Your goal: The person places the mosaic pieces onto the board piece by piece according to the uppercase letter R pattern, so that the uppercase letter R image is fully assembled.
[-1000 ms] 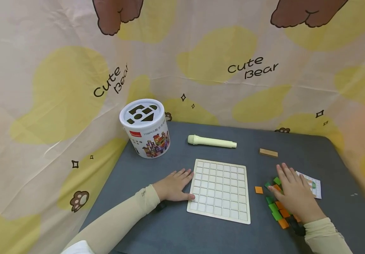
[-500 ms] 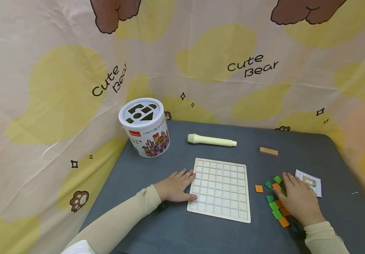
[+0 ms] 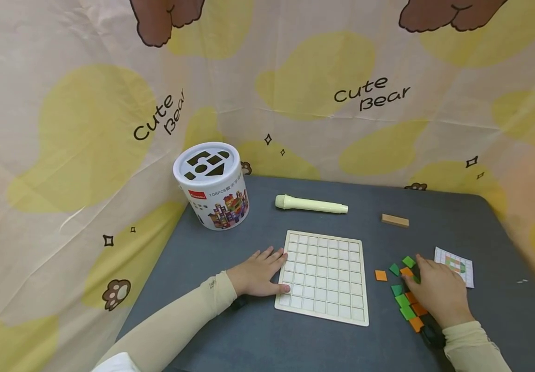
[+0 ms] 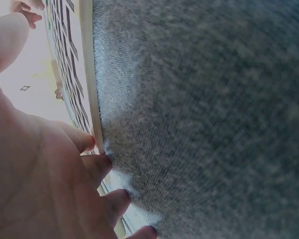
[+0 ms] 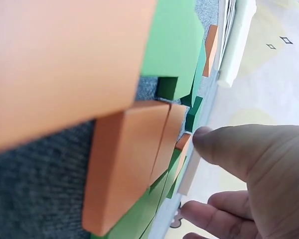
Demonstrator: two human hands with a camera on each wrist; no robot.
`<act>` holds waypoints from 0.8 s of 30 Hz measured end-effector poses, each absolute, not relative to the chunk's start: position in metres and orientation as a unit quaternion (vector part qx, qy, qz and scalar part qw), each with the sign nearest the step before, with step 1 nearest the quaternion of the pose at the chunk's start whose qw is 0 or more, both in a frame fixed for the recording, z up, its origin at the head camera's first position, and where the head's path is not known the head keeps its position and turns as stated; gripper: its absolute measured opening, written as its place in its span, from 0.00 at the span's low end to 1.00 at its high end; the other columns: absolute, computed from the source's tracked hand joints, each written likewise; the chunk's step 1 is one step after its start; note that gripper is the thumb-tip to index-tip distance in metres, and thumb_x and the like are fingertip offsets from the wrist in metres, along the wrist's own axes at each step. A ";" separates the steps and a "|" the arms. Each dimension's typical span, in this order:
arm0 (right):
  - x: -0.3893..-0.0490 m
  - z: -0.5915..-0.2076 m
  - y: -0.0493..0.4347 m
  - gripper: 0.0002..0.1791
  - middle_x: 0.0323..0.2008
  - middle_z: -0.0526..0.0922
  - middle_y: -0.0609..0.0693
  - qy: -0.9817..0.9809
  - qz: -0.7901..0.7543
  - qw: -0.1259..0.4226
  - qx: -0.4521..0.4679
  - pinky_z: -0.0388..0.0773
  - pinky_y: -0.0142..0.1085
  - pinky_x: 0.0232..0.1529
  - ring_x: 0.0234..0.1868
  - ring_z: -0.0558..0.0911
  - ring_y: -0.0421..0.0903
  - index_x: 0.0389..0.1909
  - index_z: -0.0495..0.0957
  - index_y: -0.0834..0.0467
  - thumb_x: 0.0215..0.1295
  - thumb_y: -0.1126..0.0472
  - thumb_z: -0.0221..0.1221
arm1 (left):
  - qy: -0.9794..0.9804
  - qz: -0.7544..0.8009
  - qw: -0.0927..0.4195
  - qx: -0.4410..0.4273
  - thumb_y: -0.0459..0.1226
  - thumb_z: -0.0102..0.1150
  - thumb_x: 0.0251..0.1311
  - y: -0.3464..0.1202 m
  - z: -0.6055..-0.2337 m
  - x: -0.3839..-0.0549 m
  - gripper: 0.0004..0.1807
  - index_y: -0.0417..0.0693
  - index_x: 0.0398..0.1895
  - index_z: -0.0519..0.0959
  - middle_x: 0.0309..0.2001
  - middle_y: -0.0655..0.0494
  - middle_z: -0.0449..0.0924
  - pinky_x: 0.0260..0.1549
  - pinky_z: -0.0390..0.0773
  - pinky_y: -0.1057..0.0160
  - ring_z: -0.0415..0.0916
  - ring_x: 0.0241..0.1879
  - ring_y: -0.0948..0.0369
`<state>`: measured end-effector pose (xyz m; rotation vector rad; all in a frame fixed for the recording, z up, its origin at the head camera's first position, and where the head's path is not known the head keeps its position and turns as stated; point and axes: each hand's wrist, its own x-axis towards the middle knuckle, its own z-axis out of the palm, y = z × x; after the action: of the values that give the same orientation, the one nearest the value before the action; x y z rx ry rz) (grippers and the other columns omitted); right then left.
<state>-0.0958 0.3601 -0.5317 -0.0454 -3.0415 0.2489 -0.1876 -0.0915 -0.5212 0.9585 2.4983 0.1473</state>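
My left hand rests with spread fingers at the left edge of a pale grid board, thumb and fingertips touching its rim. In the left wrist view, the fingers reach along the edge of the board. Over on the right, my right hand hovers above or rests on a cluster of green tiles and orange tiles, hiding part of it. Thumb and fingers stand apart in the right wrist view, with orange tiles beside them and nothing visibly pinched. One orange tile lies apart, towards the board.
A printed card lies just beyond the right hand. Farther back are a small wooden block, a pale yellow microphone-shaped stick and a white bucket with shaped holes in its lid. A patterned curtain hangs behind the table.
My right hand has drawn back slightly towards me, and its straight fingers have bent over the tiles. More of the printed card shows. My left hand stays at the board's edge.
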 end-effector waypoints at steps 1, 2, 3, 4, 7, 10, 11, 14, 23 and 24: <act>-0.096 -0.532 0.360 0.41 0.56 0.81 0.77 -0.995 0.083 0.044 -0.017 0.74 0.71 0.54 0.54 0.80 0.76 0.65 0.75 0.77 0.63 0.50 0.74 | 0.907 0.054 0.229 0.348 0.76 0.41 0.70 -0.092 -0.521 -0.188 0.56 0.53 0.89 0.47 0.87 0.56 0.43 0.79 0.47 0.43 0.39 0.85 0.50; -0.096 -0.532 0.360 0.41 0.56 0.81 0.77 -0.995 0.083 0.042 -0.018 0.75 0.71 0.53 0.53 0.80 0.76 0.64 0.75 0.77 0.62 0.50 0.74 | 0.907 0.054 0.229 0.348 0.76 0.41 0.70 -0.092 -0.521 -0.188 0.56 0.53 0.89 0.47 0.87 0.56 0.43 0.79 0.47 0.43 0.39 0.85 0.50; -0.096 -0.532 0.360 0.40 0.55 0.82 0.76 -0.995 0.085 0.040 -0.021 0.75 0.72 0.52 0.52 0.80 0.76 0.64 0.76 0.77 0.62 0.50 0.75 | 0.907 0.054 0.229 0.348 0.75 0.41 0.70 -0.092 -0.522 -0.187 0.55 0.53 0.89 0.47 0.87 0.56 0.44 0.79 0.47 0.43 0.39 0.85 0.50; -0.096 -0.531 0.360 0.40 0.54 0.82 0.76 -0.995 0.087 0.036 -0.024 0.75 0.72 0.51 0.51 0.80 0.76 0.64 0.76 0.77 0.62 0.51 0.75 | 0.907 0.055 0.229 0.348 0.75 0.42 0.71 -0.092 -0.522 -0.187 0.55 0.53 0.89 0.47 0.87 0.56 0.44 0.79 0.47 0.43 0.39 0.85 0.50; -0.097 -0.530 0.360 0.40 0.49 0.85 0.73 -0.995 0.094 0.030 -0.029 0.77 0.71 0.47 0.48 0.81 0.74 0.64 0.76 0.76 0.62 0.51 0.75 | 0.907 0.058 0.229 0.348 0.75 0.43 0.71 -0.092 -0.522 -0.187 0.55 0.53 0.89 0.48 0.87 0.55 0.44 0.79 0.47 0.43 0.39 0.85 0.50; -0.097 -0.530 0.359 0.39 0.43 0.87 0.68 -0.994 0.102 0.024 -0.032 0.77 0.70 0.42 0.44 0.81 0.72 0.64 0.76 0.75 0.62 0.52 0.75 | 0.907 0.057 0.227 0.349 0.75 0.43 0.71 -0.092 -0.522 -0.187 0.55 0.53 0.89 0.48 0.87 0.55 0.44 0.79 0.47 0.43 0.39 0.85 0.50; -0.098 -0.530 0.359 0.39 0.42 0.87 0.67 -0.994 0.104 0.022 -0.031 0.78 0.70 0.41 0.43 0.81 0.72 0.64 0.76 0.75 0.62 0.53 0.75 | 0.907 0.057 0.228 0.349 0.75 0.43 0.71 -0.092 -0.522 -0.187 0.55 0.53 0.89 0.47 0.87 0.55 0.44 0.79 0.47 0.43 0.39 0.85 0.50; -0.099 -0.529 0.358 0.38 0.39 0.88 0.65 -0.994 0.103 0.018 -0.031 0.77 0.69 0.40 0.42 0.82 0.71 0.65 0.75 0.75 0.62 0.54 0.75 | 0.907 0.056 0.228 0.348 0.75 0.42 0.71 -0.092 -0.523 -0.187 0.55 0.53 0.89 0.47 0.87 0.56 0.43 0.79 0.46 0.43 0.38 0.85 0.51; -0.104 -0.527 0.356 0.41 0.37 0.87 0.67 -0.996 0.086 -0.002 -0.035 0.79 0.65 0.39 0.38 0.82 0.67 0.66 0.74 0.76 0.60 0.54 0.75 | 0.908 0.053 0.229 0.348 0.76 0.41 0.70 -0.092 -0.524 -0.189 0.56 0.54 0.89 0.47 0.87 0.57 0.42 0.79 0.46 0.43 0.38 0.85 0.51; -0.104 -0.527 0.356 0.41 0.36 0.87 0.67 -0.996 0.086 -0.001 -0.034 0.79 0.64 0.38 0.37 0.82 0.66 0.66 0.74 0.77 0.60 0.54 0.76 | 0.907 0.053 0.229 0.348 0.76 0.41 0.70 -0.092 -0.524 -0.189 0.56 0.54 0.89 0.47 0.87 0.57 0.42 0.79 0.46 0.43 0.38 0.85 0.51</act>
<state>-0.1045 0.3562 -0.5273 -0.1071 -3.1293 0.2689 -0.1891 -0.0918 -0.5243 0.9591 2.4984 0.1453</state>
